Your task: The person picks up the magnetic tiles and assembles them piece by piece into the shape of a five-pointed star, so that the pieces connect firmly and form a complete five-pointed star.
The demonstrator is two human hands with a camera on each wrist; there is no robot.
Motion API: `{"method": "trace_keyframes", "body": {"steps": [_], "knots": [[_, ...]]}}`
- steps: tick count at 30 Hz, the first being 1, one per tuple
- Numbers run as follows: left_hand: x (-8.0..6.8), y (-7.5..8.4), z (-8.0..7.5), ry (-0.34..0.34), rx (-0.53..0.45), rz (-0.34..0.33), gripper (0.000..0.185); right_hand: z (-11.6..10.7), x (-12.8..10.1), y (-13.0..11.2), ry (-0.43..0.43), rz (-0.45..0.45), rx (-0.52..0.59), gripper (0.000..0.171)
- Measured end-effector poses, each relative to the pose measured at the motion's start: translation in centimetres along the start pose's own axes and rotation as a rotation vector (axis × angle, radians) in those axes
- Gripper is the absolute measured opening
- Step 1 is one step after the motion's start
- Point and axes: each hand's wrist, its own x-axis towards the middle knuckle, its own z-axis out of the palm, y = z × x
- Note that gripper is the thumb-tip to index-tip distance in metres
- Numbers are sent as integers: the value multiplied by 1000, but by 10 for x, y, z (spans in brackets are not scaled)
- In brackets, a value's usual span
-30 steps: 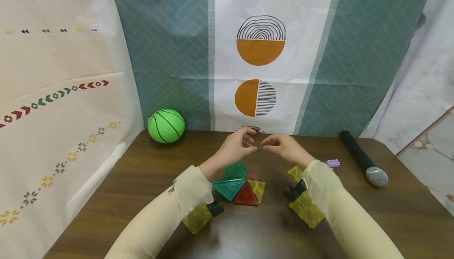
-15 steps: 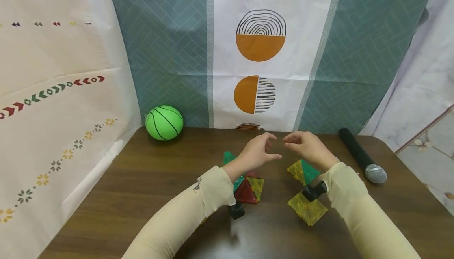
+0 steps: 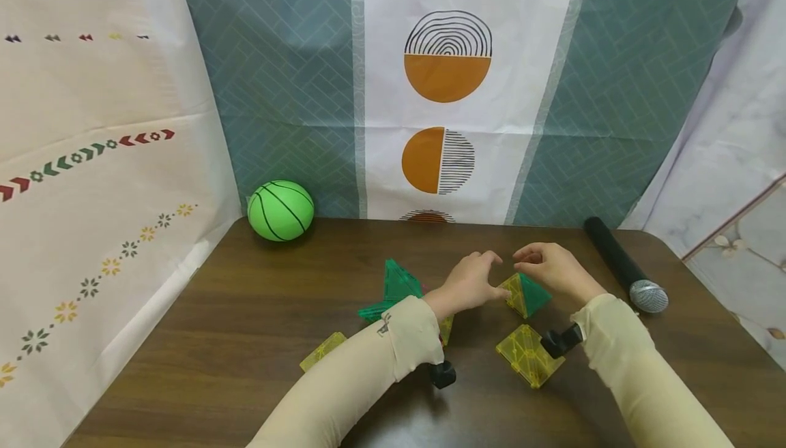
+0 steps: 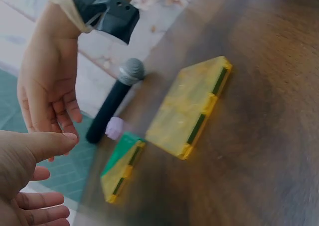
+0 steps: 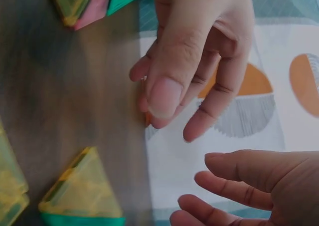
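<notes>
A: What are the hands nearest to?
B: A small pyramid point(image 3: 526, 296) of yellow and green tiles, standing on the table point(image 3: 245, 339) right of centre. Both hands hover over it.
A: Do they hold it?
B: No. The left hand point(image 3: 469, 283) sits just to its left with loosely bent fingers, empty, thumb close by the yellow face; I cannot tell if it touches. The right hand point(image 3: 549, 267) hangs above it, fingers relaxed and apart, gripping nothing.
A: What lies around?
B: A flat yellow square tile point(image 3: 527, 354) just nearer the person. To the left, a green tile cluster point(image 3: 396, 288), partly behind the left sleeve, and another yellow tile point(image 3: 323, 351) farther left.
A: And beyond?
B: A microphone point(image 3: 625, 266) at the right, a green ball point(image 3: 280, 210) at the back left by the curtain point(image 3: 288, 93).
</notes>
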Motion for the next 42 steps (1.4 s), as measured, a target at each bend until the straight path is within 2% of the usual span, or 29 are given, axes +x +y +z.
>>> {"method": "trace_keyframes", "body": {"steps": [4, 10, 18, 26, 29, 34, 42], "knots": [[4, 5, 15, -12, 125, -12, 59, 8, -1, 12, -6, 37, -6, 34], [9, 5, 31, -3, 249, -22, 61, 15, -1, 28, 6, 75, -28, 33], [16, 3, 47, 5, 412, 48, 72, 19, -4, 49, 12, 139, -87, 32], [18, 3, 61, 52, 583, 116, 73, 25, -5, 54, -18, 206, -19, 33], [19, 4, 63, 61, 564, 109, 71, 26, -6, 53, -15, 215, -30, 34], [20, 4, 63, 63, 473, 88, 68, 26, -7, 55, -7, 217, -26, 33], [19, 2, 63, 93, 412, 134, 74, 28, -8, 59, 24, 229, 41, 32]]}}
